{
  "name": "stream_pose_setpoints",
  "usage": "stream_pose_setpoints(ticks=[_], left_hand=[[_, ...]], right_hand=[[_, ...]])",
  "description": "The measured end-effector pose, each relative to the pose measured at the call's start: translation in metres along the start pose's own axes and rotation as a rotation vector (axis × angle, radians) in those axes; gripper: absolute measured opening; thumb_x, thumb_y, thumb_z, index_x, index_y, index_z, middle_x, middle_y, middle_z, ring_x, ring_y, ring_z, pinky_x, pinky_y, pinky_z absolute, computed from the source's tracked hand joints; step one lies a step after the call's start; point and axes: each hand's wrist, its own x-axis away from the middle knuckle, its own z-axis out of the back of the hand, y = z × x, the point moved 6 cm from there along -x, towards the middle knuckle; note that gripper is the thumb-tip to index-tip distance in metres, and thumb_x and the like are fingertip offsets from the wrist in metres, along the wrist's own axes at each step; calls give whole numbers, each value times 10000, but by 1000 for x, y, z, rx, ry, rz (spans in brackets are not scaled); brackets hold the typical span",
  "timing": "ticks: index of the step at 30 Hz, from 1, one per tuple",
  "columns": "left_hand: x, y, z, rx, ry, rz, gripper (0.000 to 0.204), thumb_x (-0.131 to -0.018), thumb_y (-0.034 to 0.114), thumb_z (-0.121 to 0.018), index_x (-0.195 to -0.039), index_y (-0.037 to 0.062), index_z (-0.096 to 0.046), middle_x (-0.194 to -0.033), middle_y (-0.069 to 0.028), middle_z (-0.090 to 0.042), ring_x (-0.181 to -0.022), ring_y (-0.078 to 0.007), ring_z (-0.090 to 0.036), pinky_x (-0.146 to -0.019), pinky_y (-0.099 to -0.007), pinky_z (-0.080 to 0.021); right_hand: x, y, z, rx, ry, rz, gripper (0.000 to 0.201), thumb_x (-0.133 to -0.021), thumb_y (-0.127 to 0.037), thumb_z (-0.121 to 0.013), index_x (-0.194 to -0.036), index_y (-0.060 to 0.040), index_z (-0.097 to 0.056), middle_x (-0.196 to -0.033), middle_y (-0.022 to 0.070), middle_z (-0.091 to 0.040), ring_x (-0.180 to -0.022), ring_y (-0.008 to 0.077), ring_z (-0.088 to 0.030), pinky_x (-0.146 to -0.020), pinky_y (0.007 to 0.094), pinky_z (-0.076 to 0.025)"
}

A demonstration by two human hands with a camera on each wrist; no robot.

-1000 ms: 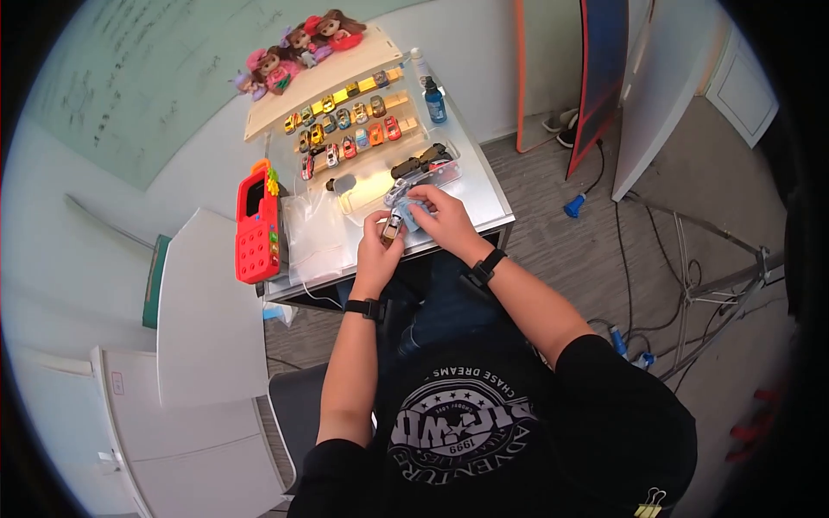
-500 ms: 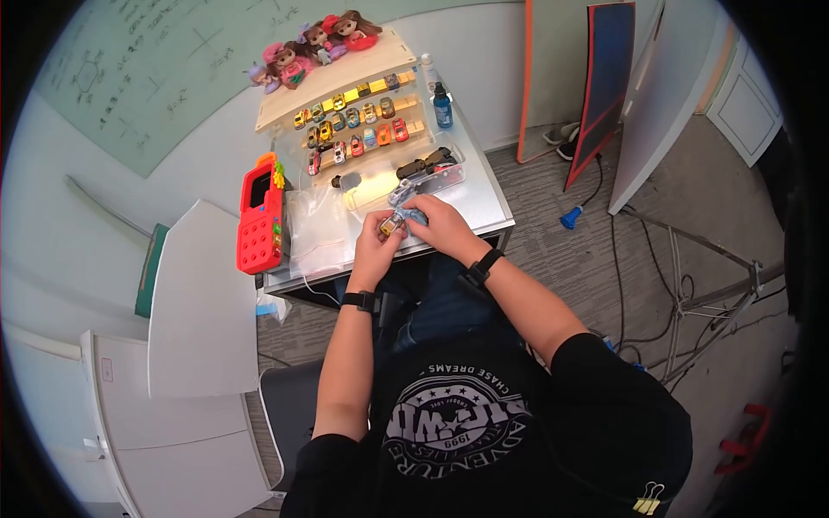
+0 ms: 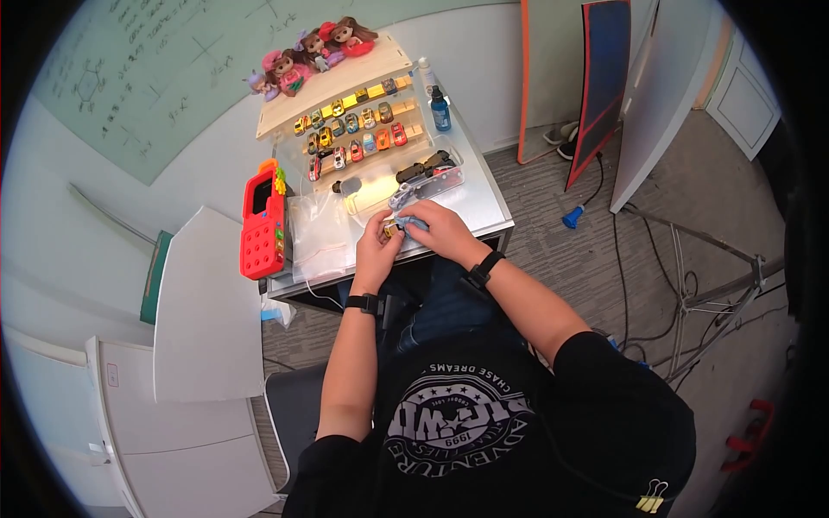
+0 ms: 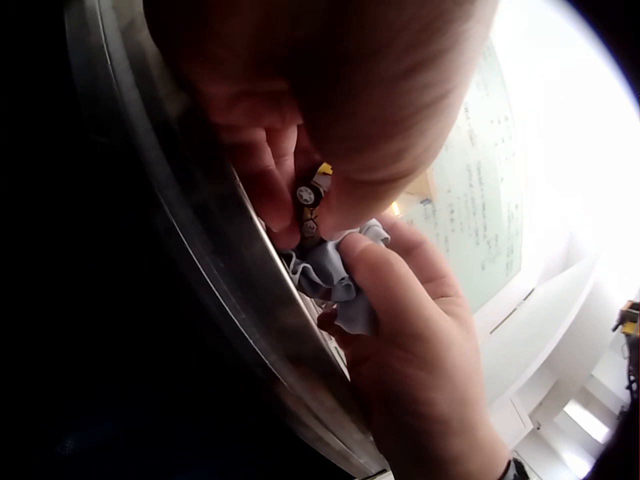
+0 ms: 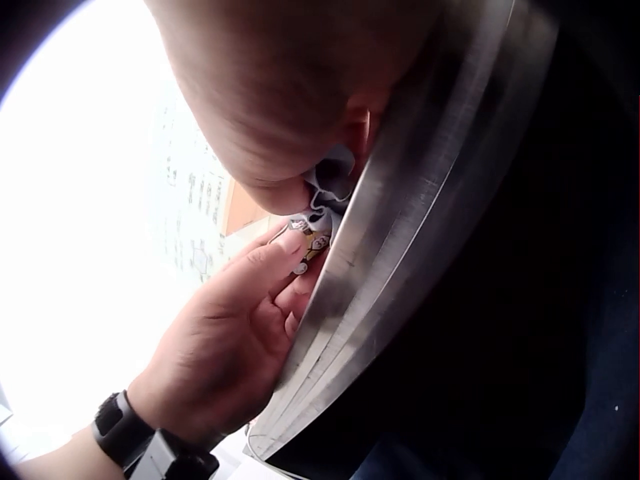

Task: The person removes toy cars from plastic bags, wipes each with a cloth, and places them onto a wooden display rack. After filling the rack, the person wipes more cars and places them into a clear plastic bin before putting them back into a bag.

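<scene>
Near the front edge of the table, my left hand (image 3: 375, 252) pinches a small yellow toy car (image 3: 391, 229) between thumb and fingers. A grey wheel of the car (image 4: 307, 195) shows in the left wrist view. My right hand (image 3: 446, 231) grips a bunched grey-blue cloth (image 3: 415, 223), which lies against one end of the car. In the right wrist view the cloth (image 5: 331, 176) covers that end, while the left thumb lies along the car's side. Much of the car is hidden by fingers and cloth.
Behind the hands stands a clear plastic box (image 3: 449, 180) with dark toy vehicles inside. Further back, several toy cars (image 3: 351, 123) line a stepped wooden rack below dolls (image 3: 319, 53). A red toy case (image 3: 263, 220) is at left, a blue bottle (image 3: 439, 110) at right.
The toy car has turned in my left hand, and the cloth has moved over its end. Both hands stay close together at the table's front. The head view has shifted slightly.
</scene>
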Motion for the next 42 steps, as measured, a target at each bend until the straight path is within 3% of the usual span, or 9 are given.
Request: stream_pose_setpoints(ticks=[6,11,17,21,23,30,32,36,42], left_hand=[[1,-5,0,65,3,-21,332,-969,-35,-667,-1269,9,-529,-1205,-77,-676,-940,-67,-644,-769,-205,-545],[0,-6,2,-9,34,-25,317,-956,-41,-674,-1244,8,-549,-1169,-81,-685,-921,-64,-637,-738,-204,-545],[1,-3,2,-44,73,-10,271,-955,-36,-676,-1199,7,-566,-1104,-74,-698,-868,-63,-632,-724,-207,-538],[-1,-4,2,4,86,-32,277,-953,-35,-678,-1198,9,-556,-1077,-72,-700,-841,-65,-622,-709,-214,-529],[0,-7,4,45,93,6,295,-955,-32,-681,-1209,11,-537,-1080,-76,-695,-835,-71,-619,-712,-218,-522],[0,-9,10,108,106,3,326,-963,-31,-672,-1236,26,-503,-1122,-88,-683,-857,-87,-634,-753,-225,-530],[1,-4,10,245,112,-13,439,-960,-34,-669,-1352,25,-480,-1161,-87,-674,-878,-97,-645,-792,-234,-542],[3,6,8,147,60,-70,535,-942,-24,-701,-1435,18,-499,-1199,-105,-688,-953,-97,-645,-795,-236,-543],[6,7,-2,28,-15,33,504,-904,-13,-753,-1384,26,-604,-1187,-82,-699,-989,-87,-653,-774,-244,-550]], right_hand=[[1,13,0,80,121,-146,216,-914,-139,-703,-1124,-91,-706,-1033,117,-693,-953,349,-690,-813,418,-563],[1,4,1,23,23,0,229,-892,-121,-722,-1120,-117,-741,-1025,100,-695,-962,333,-690,-813,407,-565],[1,-2,0,10,-61,11,237,-892,-138,-730,-1128,-122,-745,-1018,100,-694,-966,336,-691,-814,407,-567],[1,4,-4,67,27,-9,214,-903,-159,-720,-1112,-112,-731,-1008,114,-689,-937,352,-688,-794,421,-566],[1,12,-2,107,83,-115,195,-916,-175,-707,-1095,-99,-713,-1003,128,-685,-907,368,-683,-770,437,-562],[-1,17,-3,116,142,-157,203,-924,-189,-702,-1094,-77,-700,-957,155,-685,-891,384,-680,-763,453,-556],[-1,18,-5,130,102,-168,214,-926,-196,-703,-1097,-67,-696,-955,167,-698,-909,392,-683,-771,455,-558],[-2,16,-2,82,74,-141,235,-929,-206,-705,-1110,-56,-698,-1006,179,-717,-945,393,-690,-795,441,-562],[-1,8,7,-116,21,-194,285,-940,-161,-725,-1200,-46,-728,-1070,142,-749,-933,257,-723,-830,344,-559]])
